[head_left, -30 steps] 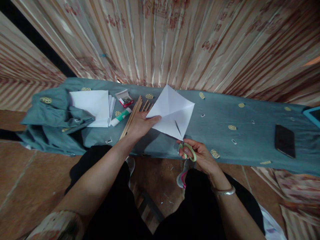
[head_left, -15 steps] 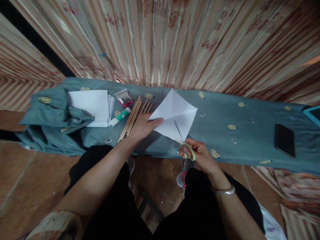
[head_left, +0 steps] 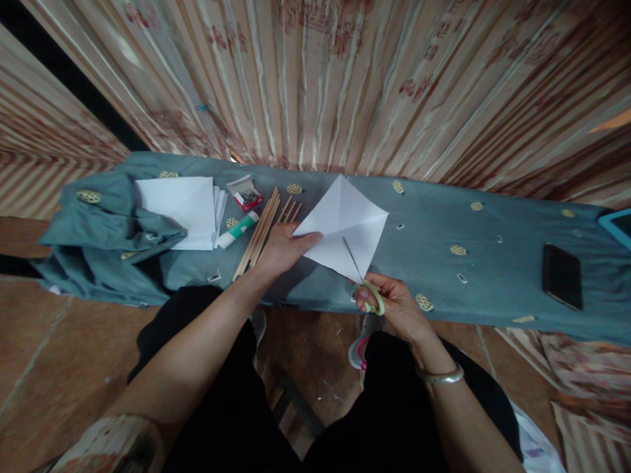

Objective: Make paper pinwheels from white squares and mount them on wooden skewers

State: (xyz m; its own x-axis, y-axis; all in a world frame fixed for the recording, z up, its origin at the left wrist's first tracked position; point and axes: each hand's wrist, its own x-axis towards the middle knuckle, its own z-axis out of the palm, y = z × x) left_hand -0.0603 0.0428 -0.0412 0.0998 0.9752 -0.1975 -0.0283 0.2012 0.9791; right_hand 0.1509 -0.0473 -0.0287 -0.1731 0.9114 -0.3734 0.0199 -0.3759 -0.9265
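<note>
A creased white sheet of paper (head_left: pixel 348 213), turned like a diamond, is held above the cloth-covered table. My left hand (head_left: pixel 286 248) pinches its left corner, thumb on top and fingers beneath. In my right hand (head_left: pixel 392 299) are scissors with pale green handles (head_left: pixel 373 299). One dark blade lies over the paper, pointing from the near corner toward its middle; the other blade is hidden under the sheet. Thin wooden sticks (head_left: pixel 259 233) lie on the cloth just beyond my left wrist.
Left of the sticks lie a green-and-white glue stick (head_left: pixel 238 230), an open red box of small metal pieces (head_left: pixel 246 195) and a stack of white paper (head_left: pixel 180 210). Bunched cloth (head_left: pixel 106 217) covers the far left end. At right are a black phone (head_left: pixel 562 276) and a blue-edged object (head_left: pixel 616 226).
The fingers of my right hand have drawn in a little on the scissor handles, and the handles have come closer together. The paper and my left hand stay almost in place.
</note>
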